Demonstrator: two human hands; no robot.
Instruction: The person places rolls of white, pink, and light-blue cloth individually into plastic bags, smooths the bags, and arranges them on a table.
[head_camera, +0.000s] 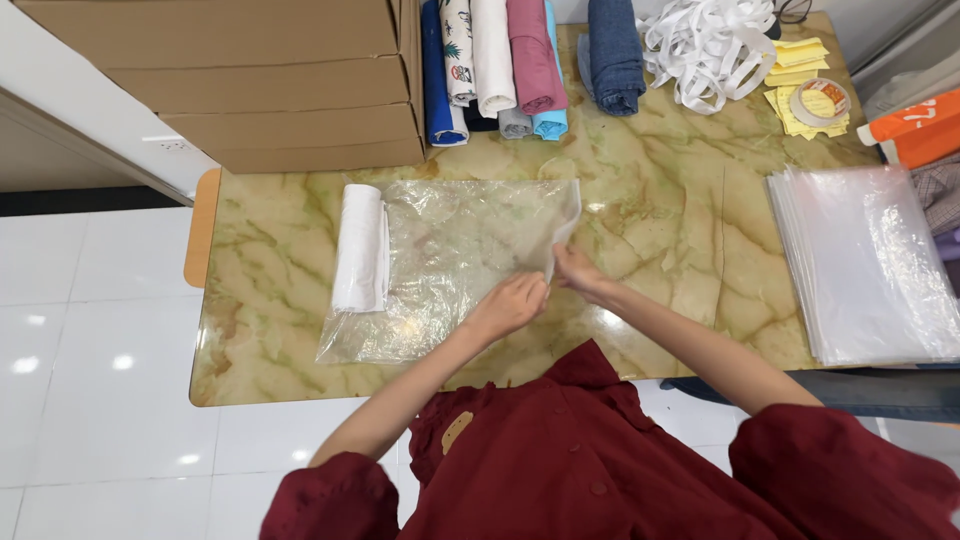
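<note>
Both hands pinch one clear plastic bag (450, 262) — left hand (510, 305), right hand (575, 270) — one white roll (360, 248) inside.

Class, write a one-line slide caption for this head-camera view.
Both hands, left and right, open a clear plastic bag beside a rolled white cloth on a marble-patterned table.

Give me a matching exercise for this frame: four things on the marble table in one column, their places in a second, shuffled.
Things:
1. white folded cloth
2. stack of clear bags
3. tape roll
4. cardboard boxes

Places:
A. far left corner
B. on yellow papers, far right
C. inside the clear bag held by both hands, left hand, right hand
D. right edge

Pairs: 1-C, 2-D, 3-B, 4-A
</note>
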